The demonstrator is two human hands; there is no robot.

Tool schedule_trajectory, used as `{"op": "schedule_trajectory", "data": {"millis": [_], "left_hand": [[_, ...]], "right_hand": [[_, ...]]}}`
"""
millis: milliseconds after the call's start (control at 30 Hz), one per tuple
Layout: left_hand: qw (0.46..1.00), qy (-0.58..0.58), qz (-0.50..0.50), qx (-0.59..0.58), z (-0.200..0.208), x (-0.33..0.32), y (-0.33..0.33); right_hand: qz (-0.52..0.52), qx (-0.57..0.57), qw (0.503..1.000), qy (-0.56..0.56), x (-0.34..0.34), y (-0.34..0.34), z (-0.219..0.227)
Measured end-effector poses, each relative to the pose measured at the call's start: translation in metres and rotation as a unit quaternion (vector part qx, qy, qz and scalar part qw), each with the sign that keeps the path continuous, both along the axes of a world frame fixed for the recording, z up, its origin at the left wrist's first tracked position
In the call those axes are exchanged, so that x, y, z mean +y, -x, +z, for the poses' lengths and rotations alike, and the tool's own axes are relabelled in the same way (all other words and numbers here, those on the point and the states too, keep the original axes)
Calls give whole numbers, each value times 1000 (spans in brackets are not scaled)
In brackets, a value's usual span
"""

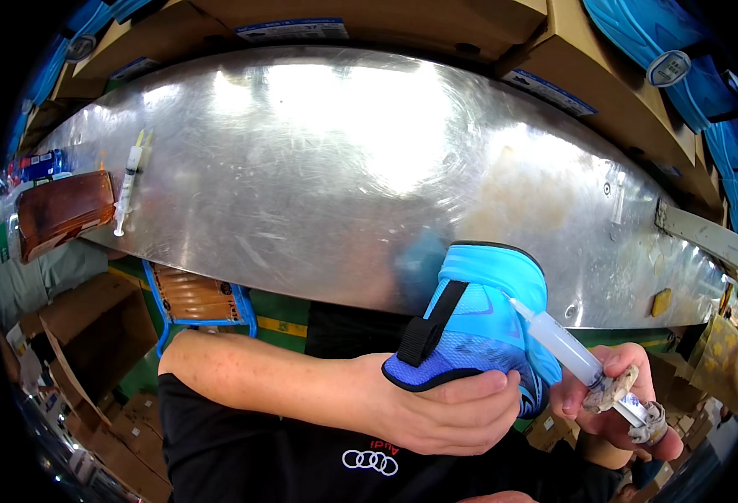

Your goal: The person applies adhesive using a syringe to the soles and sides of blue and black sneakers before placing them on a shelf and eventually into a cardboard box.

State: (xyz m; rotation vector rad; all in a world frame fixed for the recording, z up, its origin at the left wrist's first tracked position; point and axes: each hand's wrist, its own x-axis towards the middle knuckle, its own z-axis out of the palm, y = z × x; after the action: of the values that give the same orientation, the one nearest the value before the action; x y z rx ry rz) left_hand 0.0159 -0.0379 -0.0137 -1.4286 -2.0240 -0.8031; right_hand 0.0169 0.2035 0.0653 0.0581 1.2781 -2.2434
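Note:
My left hand is wrapped round a blue shoe, with its thumb and fingers against the shoe's purple-blue part. The shoe has a black pull strap and a dark-edged opening, and is tilted over the near edge of the table. In my right hand is a plastic syringe filled with something milky white. Pale wrapping covers its finger grips and plunger end. The syringe's nozzle points up and left, at or very near the shoe's side; whether it touches cannot be made out.
A shiny metal table lies ahead. On its left are another syringe and a brown translucent container. At right lie a yellowish block and a metal bar. Cardboard boxes line the far edge; a blue-framed stool stands left.

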Motion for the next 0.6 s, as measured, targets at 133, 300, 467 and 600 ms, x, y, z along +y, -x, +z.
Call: {"op": "schedule_trajectory", "data": {"millis": [133, 300, 467, 600], "left_hand": [[1000, 6, -1, -8, 1, -1, 1], [1000, 20, -3, -24, 7, -1, 3], [999, 42, 1, -32, 10, -3, 3], [997, 63, -8, -34, 13, -1, 4]], "right_hand": [[-24, -6, 1000, -19, 2, -8, 9], [1, -6, 1000, -7, 23, -29, 11], [13, -25, 1000, 13, 41, -55, 7], [-1, -18, 1000, -9, 48, -72, 1]]}}
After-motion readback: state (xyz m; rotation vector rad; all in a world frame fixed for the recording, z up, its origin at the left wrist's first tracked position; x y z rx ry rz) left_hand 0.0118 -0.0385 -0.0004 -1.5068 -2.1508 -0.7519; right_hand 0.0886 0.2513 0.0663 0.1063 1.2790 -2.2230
